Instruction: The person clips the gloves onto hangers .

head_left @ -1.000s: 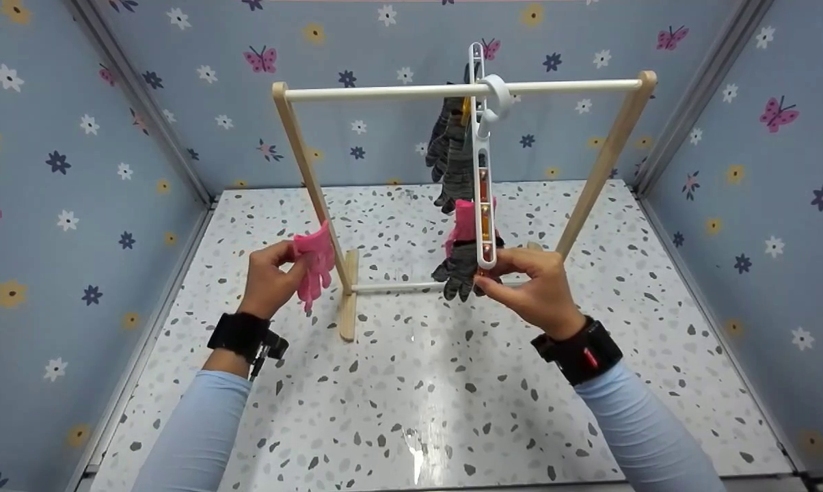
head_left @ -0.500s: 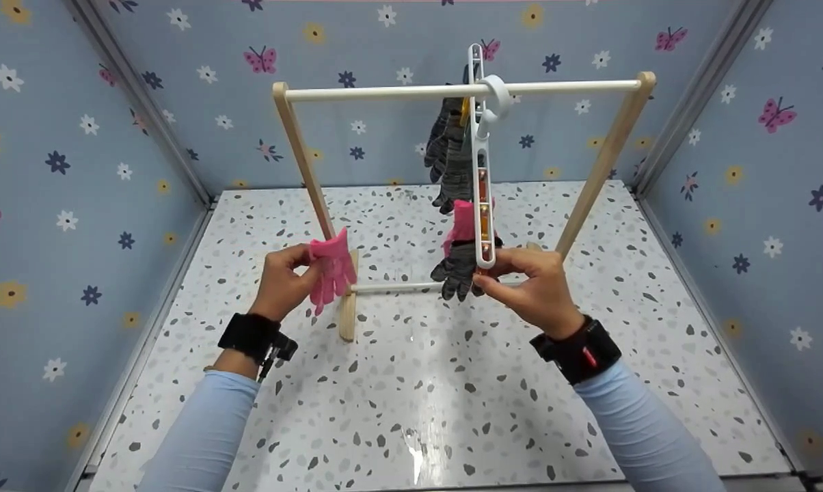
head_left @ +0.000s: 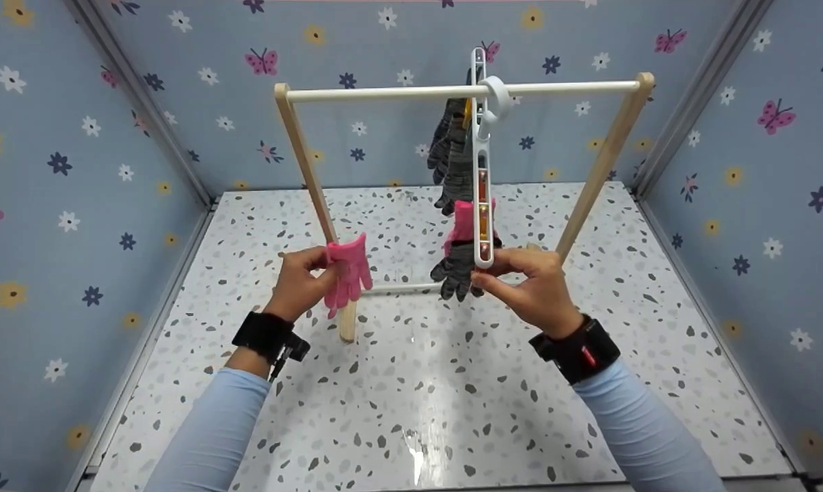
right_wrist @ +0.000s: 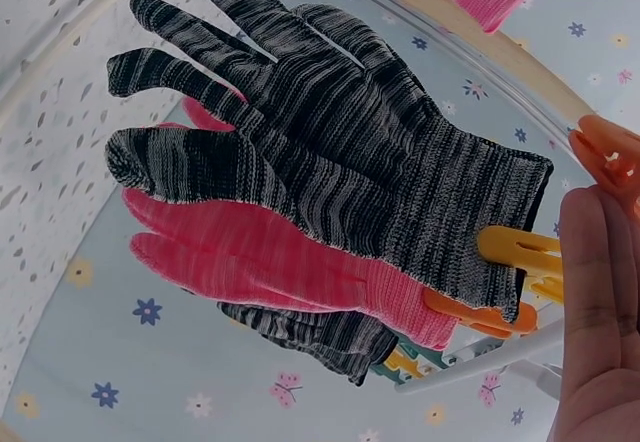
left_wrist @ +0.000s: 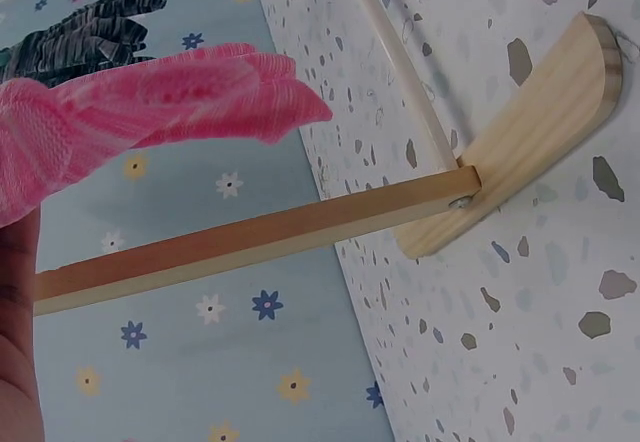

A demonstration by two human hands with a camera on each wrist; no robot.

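Observation:
My left hand [head_left: 301, 281] pinches a pink knit glove [head_left: 350, 272] by its cuff, its fingers dangling in front of the left post. Thumb and fingers of my right hand [head_left: 536, 285] pinch an orange clothespin [right_wrist: 608, 157] at the near end of a white clip hanger [head_left: 481, 147]. Along that hanger, a black-grey striped glove [right_wrist: 330, 142] hangs from a yellow clothespin [right_wrist: 520, 249]. Behind it, an orange clothespin [right_wrist: 480, 314] holds another pink glove [right_wrist: 260, 252]. More dark gloves [head_left: 458, 160] hang farther back, partly hidden by the hanger.
The hanger hooks over the white top rod [head_left: 384, 93] of a rack with wooden posts [head_left: 606, 160]. A lower rod [head_left: 405, 288] and a wooden foot [head_left: 347, 324] sit near the speckled tabletop [head_left: 411, 383]. Flowered panels [head_left: 56, 191] enclose the back and sides.
My left hand has moved right with the pink glove, from left of the left post to overlapping it, nearer the hanger. My right hand stays at the hanger's near end.

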